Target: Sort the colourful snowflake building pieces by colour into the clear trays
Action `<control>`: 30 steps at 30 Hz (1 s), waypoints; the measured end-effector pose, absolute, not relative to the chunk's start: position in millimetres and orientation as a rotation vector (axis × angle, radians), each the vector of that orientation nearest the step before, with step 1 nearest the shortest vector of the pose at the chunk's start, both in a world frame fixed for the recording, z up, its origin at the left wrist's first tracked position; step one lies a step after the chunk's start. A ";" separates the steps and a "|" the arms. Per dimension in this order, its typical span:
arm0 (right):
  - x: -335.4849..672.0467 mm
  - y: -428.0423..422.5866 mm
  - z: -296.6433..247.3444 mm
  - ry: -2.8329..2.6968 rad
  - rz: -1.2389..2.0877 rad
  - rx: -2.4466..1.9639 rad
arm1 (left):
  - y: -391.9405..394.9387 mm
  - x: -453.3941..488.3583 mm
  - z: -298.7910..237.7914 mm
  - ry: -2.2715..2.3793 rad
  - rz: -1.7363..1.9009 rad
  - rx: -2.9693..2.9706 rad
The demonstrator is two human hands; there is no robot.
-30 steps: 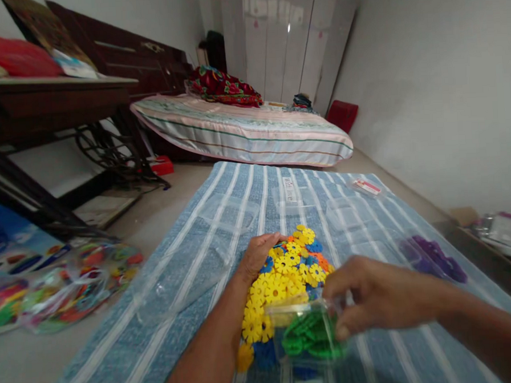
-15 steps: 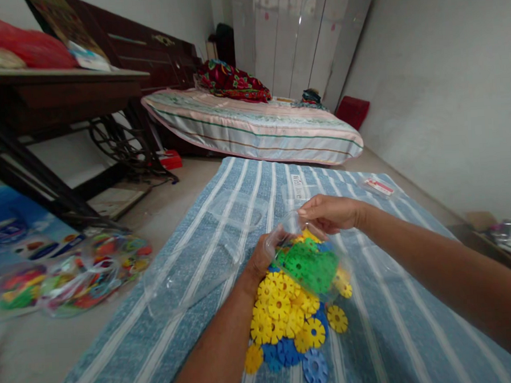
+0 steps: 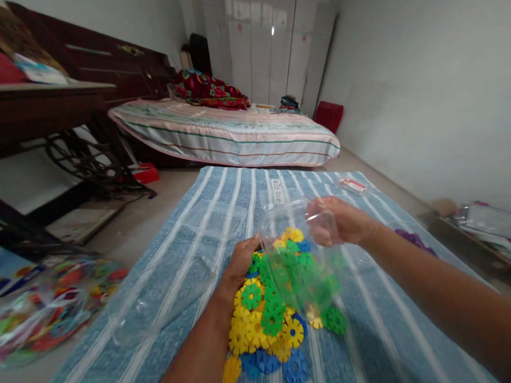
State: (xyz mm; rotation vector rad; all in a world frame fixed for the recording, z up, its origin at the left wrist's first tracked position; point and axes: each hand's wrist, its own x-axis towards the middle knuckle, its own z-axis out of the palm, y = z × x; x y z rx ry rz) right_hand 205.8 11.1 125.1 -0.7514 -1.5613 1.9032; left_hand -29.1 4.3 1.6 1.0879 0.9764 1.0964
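Note:
My right hand grips a clear plastic container, tipped mouth-down over a pile of flower-shaped discs. Green discs spill from it onto the yellow and blue ones below. My left hand lies on the left side of the pile with its fingers curved against the discs. The pile sits on a blue and white striped mat.
Empty clear containers lie on the mat to the left. A bag of coloured pieces is on the floor at far left. Purple discs lie right of my arm. A mattress and dark table stand beyond.
My right hand lifted the container of green discs from the near side, carried it over the pile and tipped it; green discs now fall onto the yellow ones.

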 end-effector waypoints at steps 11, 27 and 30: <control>315.5 -142.9 107.1 -2.474 0.375 -1.616 | 8.3 -28.7 4.5 0.994 1.035 1.067; 389.4 -157.0 31.3 -2.074 -0.477 -2.030 | 10.6 -30.0 9.6 1.094 1.001 1.106; 431.4 -122.4 24.3 -2.082 -0.518 -2.191 | 8.9 -28.7 11.8 1.093 1.004 1.078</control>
